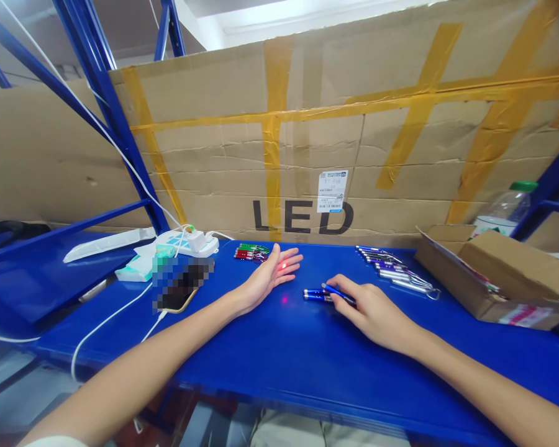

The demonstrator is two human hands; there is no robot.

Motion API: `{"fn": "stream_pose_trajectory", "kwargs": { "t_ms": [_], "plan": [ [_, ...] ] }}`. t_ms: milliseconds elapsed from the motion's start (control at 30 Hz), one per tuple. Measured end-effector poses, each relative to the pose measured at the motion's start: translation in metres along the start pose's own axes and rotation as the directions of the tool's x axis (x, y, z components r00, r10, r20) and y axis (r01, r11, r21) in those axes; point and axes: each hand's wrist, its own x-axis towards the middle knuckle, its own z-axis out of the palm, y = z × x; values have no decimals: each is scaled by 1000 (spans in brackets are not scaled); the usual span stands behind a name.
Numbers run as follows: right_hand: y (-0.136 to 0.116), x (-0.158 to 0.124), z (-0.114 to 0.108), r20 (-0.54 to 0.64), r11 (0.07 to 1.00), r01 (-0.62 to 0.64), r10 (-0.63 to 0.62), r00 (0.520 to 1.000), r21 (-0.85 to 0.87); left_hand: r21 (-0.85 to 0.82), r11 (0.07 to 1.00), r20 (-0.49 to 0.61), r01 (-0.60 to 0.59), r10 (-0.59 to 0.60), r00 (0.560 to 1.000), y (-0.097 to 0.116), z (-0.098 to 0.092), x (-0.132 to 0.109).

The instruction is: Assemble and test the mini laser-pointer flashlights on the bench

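Note:
My right hand [370,310] pinches a blue laser pointer [338,293] between thumb and fingers, its front end aimed left. Below it, two more blue pen-like pointers [313,295] lie side by side on the blue shelf top [279,354]. My left hand [272,276] is open, palm turned toward the right, fingers stretched out. A red light spot falls on its fingers, and another glows on the shelf just below. Behind the left hand lie green and red pointers [249,251] with clips. To the right is a row of blue, black and silver pointers [391,270].
An open cardboard box [517,307] stands at the right, with a green-capped bottle [505,208] behind it. On the left are a phone [184,285], a tissue pack [137,264] and a power strip [198,244] with white cables. A large LED carton [228,167] walls off the back.

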Motion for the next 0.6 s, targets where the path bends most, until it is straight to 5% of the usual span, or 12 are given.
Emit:
{"fn": "stream_pose_trajectory", "kwargs": {
  "t_ms": [167,600],
  "plan": [
    [-4,-1,0,66,999,37,-35,997,-29,-8,1000,-1,-9,9,1000,0,-1,0],
    [-5,-2,-1,-24,1000,26,-26,999,12,38,998,-23,-42,43,999,-1,0,2]
  ]
}}
